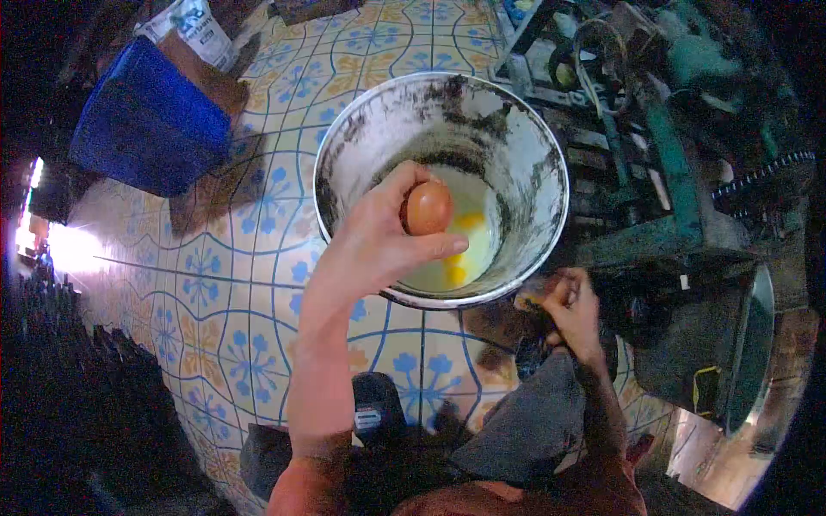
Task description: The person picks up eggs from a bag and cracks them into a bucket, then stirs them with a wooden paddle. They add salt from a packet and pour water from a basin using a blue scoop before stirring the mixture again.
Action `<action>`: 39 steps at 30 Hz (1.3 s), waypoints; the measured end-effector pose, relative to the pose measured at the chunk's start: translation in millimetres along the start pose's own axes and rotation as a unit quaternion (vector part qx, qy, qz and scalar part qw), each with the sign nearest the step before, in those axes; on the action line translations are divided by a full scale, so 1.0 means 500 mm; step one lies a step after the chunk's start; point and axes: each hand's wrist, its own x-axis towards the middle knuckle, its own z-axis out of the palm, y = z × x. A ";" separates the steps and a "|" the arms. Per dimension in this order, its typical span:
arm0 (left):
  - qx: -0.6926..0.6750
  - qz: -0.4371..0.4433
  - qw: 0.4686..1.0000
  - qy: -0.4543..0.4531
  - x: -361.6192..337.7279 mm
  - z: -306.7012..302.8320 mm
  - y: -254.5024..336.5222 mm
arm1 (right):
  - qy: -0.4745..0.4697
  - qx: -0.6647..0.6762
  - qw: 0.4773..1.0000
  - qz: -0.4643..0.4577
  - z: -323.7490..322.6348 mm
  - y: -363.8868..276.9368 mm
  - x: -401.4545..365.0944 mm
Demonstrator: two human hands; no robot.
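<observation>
A brown egg (429,208) is held in my left hand (379,236), above the opening of a large round bucket (525,155). The bucket's pale inner wall has dark smears. Inside it lie yellow yolks (454,273) in a pale liquid, partly hidden by my left hand. My right hand (575,314) is outside the bucket, beyond its lower right rim, with its fingers bent together around something small and yellowish-brown that is too blurred to name.
A blue container (151,120) and a white printed bag (194,39) stand at the upper left. Green metal machinery (667,163) fills the right side. Below the bucket, a dark shoe (379,404) rests on the patterned tile floor (249,344).
</observation>
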 end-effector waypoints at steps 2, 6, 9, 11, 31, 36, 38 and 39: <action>0.006 0.002 1.000 -0.005 0.036 0.010 -0.015 | 0.050 0.038 0.989 -0.135 -0.044 -0.076 0.000; 0.017 0.006 0.999 -0.044 0.088 0.035 -0.040 | 0.149 0.089 0.937 -0.302 -0.043 -0.278 -0.027; -0.021 -0.030 0.998 -0.051 0.100 0.048 -0.041 | 0.156 0.024 0.865 -0.476 -0.016 -0.315 0.007; 0.000 0.033 0.999 -0.040 0.090 0.039 -0.013 | 0.068 -0.038 0.873 -0.481 0.020 -0.356 0.021; -0.260 -0.109 0.948 -0.150 0.085 0.012 -0.022 | -0.230 0.401 0.862 -0.210 0.111 -0.326 0.160; -0.312 -0.093 0.936 -0.131 0.082 0.007 -0.011 | -0.234 0.304 0.889 -0.249 0.118 -0.345 0.156; -0.294 -0.111 0.945 -0.091 0.087 0.006 -0.019 | -0.187 0.168 0.926 -0.281 0.104 -0.349 0.157; -0.270 -0.100 0.955 -0.073 0.088 0.004 -0.021 | -0.163 0.099 0.936 -0.295 0.093 -0.350 0.158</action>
